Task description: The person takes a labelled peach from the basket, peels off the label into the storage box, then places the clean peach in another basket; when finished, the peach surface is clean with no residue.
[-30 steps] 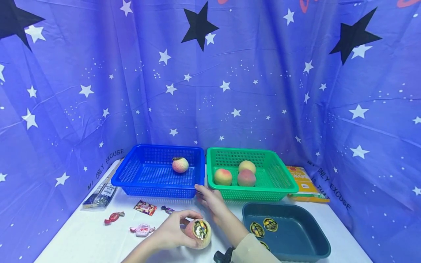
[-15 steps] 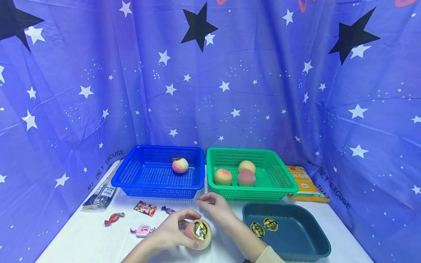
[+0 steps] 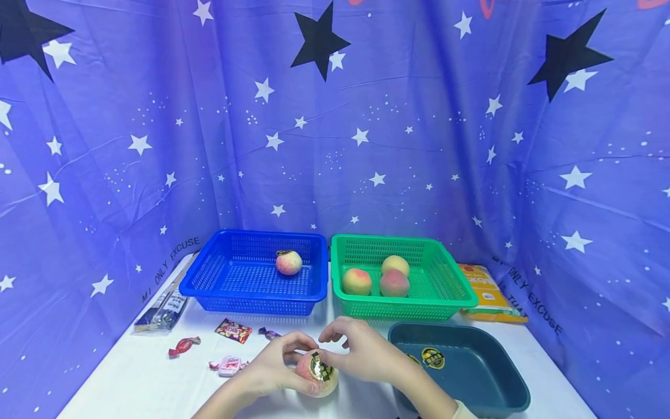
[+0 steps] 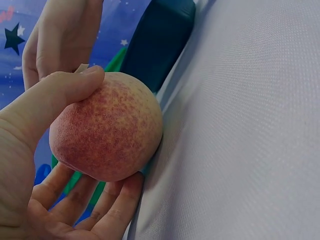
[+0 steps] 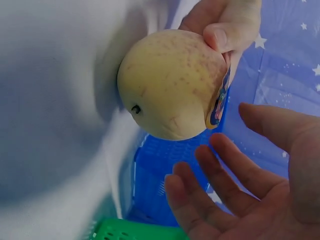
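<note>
Okay, left hand [image 3: 272,368] is grasping the peach [image 4: 110,127]: thumb on one side, fingers curled round the other. Peach sits low at the tabletop [image 3: 131,378], between the two hands, in front of the blue basket [image 3: 253,305]; can't tell if it fully rests on the cloth. Round black-and-gold sticker [image 3: 317,369] is on it, one edge looking slightly raised. Right hand [image 3: 369,355] is released, fingers loosely spread, thumb just beside the sticker; the right wrist view shows a gap, so no pinch yet.

Risks, my judgement: if the right fingers catch only a sliver of the edge, the sticker could tear or slip free. Nails digging for it could nick the skin. A hard pull against a light left hold could twist the peach or roll it toward the pink candy [image 3: 228,366]; squeezing harder to stop that could bruise it. Right forearm passes over the dark tray [image 3: 471,361], so a careless pull-back could knock it.
</note>
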Tool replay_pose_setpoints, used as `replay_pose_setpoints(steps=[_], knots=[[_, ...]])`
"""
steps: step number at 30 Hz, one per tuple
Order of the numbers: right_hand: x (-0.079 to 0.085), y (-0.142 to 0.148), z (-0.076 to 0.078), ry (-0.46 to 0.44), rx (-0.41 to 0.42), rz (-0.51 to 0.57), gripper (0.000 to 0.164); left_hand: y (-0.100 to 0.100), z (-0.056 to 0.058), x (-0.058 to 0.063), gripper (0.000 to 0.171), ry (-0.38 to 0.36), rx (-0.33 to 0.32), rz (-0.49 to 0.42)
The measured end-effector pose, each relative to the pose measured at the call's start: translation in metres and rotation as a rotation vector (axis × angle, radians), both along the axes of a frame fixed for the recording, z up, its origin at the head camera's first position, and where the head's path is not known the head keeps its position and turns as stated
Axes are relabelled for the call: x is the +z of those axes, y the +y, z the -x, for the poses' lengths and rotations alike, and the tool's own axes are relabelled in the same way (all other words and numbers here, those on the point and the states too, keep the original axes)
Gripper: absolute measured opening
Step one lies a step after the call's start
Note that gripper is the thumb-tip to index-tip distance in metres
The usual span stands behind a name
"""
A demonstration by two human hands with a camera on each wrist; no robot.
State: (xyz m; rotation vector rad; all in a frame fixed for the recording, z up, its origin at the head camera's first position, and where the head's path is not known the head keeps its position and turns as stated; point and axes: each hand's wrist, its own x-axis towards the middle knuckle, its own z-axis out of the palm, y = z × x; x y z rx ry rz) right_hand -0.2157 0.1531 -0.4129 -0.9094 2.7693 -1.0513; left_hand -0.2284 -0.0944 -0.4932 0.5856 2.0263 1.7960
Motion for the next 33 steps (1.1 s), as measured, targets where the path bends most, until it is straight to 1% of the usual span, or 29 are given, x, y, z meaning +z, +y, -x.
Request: replay_pose_setpoints(steps=[4, 7, 11, 14, 19, 24, 28, 33], knots=[[-0.002, -0.001, -0.003, 0.027, -0.001, -0.038, 0.018, 0.000, 0.001, -0.002, 0.068, -0.011, 0.000, -0.006], [-0.005, -0.001, -0.003, 0.044, -0.016, -0.054, 0.012, -0.001, 0.001, -0.002, 0.067, -0.011, -0.001, -0.008], [-0.005, -0.004, -0.005, 0.057, -0.023, -0.049, 0.008, -0.001, 0.001, -0.002, 0.067, -0.008, -0.004, -0.016], [-0.001, -0.006, -0.007, 0.046, -0.016, -0.018, 0.011, -0.001, 0.001, -0.002, 0.067, -0.010, -0.005, -0.024], [0.003, -0.007, -0.006, -0.016, -0.013, 0.052, 0.017, 0.000, 0.000, -0.002, 0.066, -0.009, -0.006, -0.029], [0.007, -0.004, -0.004, -0.087, -0.025, 0.075, 0.017, -0.001, 0.000, -0.003, 0.066, -0.007, -0.002, -0.025], [0.017, 0.003, -0.005, -0.168, -0.022, 0.079, 0.012, -0.001, 0.000, -0.002, 0.066, -0.006, 0.007, -0.016], [0.036, 0.026, -0.003, -0.279, 0.006, 0.109, 0.007, 0.000, -0.001, -0.001, 0.066, -0.006, 0.021, 0.002]])
